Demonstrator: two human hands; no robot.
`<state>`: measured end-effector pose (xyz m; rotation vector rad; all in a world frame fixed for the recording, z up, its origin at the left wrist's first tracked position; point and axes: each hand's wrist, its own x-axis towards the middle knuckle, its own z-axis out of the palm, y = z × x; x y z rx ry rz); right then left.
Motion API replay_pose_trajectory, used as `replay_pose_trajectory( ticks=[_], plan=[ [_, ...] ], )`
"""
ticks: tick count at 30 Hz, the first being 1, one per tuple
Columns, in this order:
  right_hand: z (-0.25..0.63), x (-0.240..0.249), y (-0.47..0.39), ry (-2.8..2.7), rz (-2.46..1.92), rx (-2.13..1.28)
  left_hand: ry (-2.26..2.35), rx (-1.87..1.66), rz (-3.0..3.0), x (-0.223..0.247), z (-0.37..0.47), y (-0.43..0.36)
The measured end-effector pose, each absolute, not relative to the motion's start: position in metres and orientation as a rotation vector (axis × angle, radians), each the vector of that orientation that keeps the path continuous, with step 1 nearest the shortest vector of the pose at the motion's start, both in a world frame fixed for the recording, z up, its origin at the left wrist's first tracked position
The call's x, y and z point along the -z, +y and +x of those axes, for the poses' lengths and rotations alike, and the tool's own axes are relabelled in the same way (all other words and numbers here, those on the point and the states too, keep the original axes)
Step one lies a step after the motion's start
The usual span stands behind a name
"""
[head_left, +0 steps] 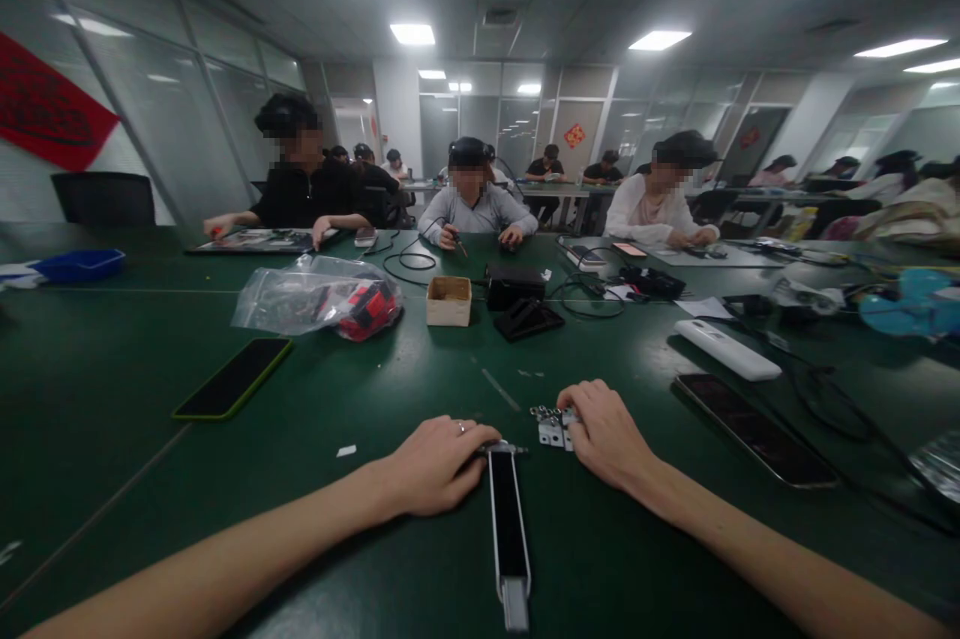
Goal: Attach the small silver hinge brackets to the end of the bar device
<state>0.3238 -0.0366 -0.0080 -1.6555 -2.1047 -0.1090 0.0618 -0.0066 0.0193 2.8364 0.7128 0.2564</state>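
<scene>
In front of me, a long narrow bar (510, 519) with a black middle and silver edges lies on the green table. A thin metal crosspiece (514, 449) sits at its far end. My left hand (442, 464), with a ring on one finger, has its fingers closed at that end of the bar. To the right, my right hand (604, 434) is curled over small silver metal parts (551, 429), some plate-like with holes. Its fingertips hide part of them, so their exact kind is unclear.
A phone with a green edge (232, 379) lies left, another phone (754, 429) and a white power bank (727, 349) right. Beyond are a plastic bag (289, 294), a small box (448, 304), a black case (514, 287) and cables. People sit across the table.
</scene>
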Motion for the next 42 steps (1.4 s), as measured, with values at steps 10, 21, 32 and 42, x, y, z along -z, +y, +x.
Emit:
replay_pose_trajectory(
  ticks=[10, 21, 32, 42],
  plan=[
    [0.327, 0.008, -0.034, -2.083, -1.687, 0.050, 0.694, -0.236, 2.864, -0.018, 0.062, -0.006],
    [0.333, 0.018, -0.029, -2.011, -1.669, 0.182, 0.699, -0.244, 2.846, -0.020, 0.062, -0.008],
    [0.328, 0.010, -0.032, -2.061, -1.659, 0.101, 0.705, -0.232, 2.856, -0.021, 0.062, -0.008],
    [0.326, 0.005, -0.033, -2.017, -1.551, 0.088, 0.693, -0.257, 2.844, -0.015, 0.061, -0.005]
  ],
)
